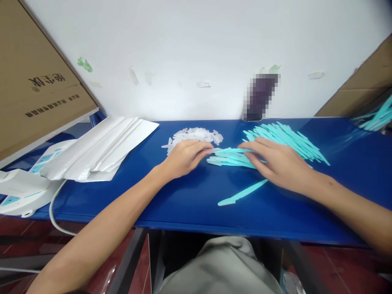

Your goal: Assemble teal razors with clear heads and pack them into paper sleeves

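My right hand [272, 161] pinches a turquoise eyebrow razor [230, 150] by its handle, blade end toward the left. At that end the fingers of my left hand [187, 157] are closed on a small translucent blade cap [216, 149], which meets the razor's tip; how far it is pushed on I cannot tell. Just below, several turquoise razors [231, 160] lie together, partly covered by my right hand. One razor [241, 194] lies apart, nearer the front edge. Behind my left hand is a heap of translucent caps [196, 134], and behind my right hand a pile of razors [290, 139].
White plastic mailing bags [104, 147] lie at the left on a white device [27, 192] with a cable [52, 210]. A cardboard box [39, 77] stands far left. A white wall [183, 49] backs the blue table [171, 208]. More razors [379, 116] are in clear plastic at far right.
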The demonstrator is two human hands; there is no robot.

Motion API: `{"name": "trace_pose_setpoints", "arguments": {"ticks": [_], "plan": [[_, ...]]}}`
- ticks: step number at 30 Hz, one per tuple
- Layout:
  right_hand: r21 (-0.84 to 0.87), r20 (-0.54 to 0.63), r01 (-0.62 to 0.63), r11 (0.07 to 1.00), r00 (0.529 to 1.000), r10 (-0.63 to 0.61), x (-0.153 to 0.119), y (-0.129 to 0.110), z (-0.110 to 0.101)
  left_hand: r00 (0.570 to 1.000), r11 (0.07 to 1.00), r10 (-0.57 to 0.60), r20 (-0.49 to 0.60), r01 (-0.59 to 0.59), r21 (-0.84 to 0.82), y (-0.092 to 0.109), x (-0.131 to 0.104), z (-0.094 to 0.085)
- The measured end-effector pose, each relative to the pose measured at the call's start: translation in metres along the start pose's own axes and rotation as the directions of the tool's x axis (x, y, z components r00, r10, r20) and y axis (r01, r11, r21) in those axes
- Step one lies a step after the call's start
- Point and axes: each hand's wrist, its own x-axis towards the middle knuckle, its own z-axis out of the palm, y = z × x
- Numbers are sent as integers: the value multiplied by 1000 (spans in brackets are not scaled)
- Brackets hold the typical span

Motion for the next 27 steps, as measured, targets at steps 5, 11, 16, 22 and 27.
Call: {"name": "trace_pose_setpoints", "arguments": {"ticks": [5,11,16,22,27], "plan": [[-36,-7,-5,999,1000,5,-1,0,-1,998,996,-55,-24,53,-71,1,0,-1],[-18,-36,15,1000,999,-15,0,-1,1,996,986,-81,23,83,-146,4,-1,-2],[67,-66,100,993,993,-95,0,-14,6,996,979,-85,7,85,-186,18,5,10],[61,-40,105,993,994,-103,-2,-12,5,994,999,2,111,-8,48,3,7,-3],[-80,0,94,992,995,-95,-1,7,11,922,976,-181,342,126,178,-26,-6,-39]]}}
